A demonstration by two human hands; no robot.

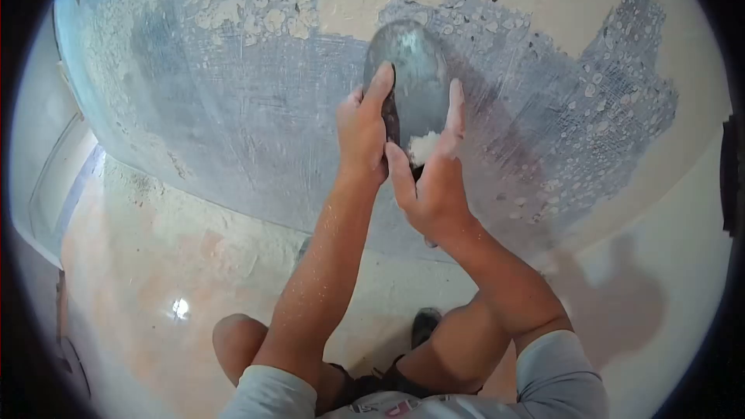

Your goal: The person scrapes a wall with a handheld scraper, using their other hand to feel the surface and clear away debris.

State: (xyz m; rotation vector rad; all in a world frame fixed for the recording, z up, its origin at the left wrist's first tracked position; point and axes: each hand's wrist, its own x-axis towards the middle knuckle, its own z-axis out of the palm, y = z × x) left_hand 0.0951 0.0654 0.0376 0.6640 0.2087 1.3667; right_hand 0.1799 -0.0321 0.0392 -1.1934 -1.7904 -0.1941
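Note:
A rounded grey tool with a smooth, metal-looking face is held up in front of the wall; its exact kind I cannot make out. My left hand is closed on its left side, thumb lying along the edge, and a dark part shows beside the palm. My right hand grips the lower right of the same tool, one finger stretched up along its edge. A clump of white paste or powder lies on the tool's lower end, between the right thumb and fingers. The underside is hidden.
Behind the tool rises a wall with a bluish-grey, scraped surface and patches of cream coating. Pale dust and debris run along its foot. The floor is smeared. My knees and a dark shoe are below.

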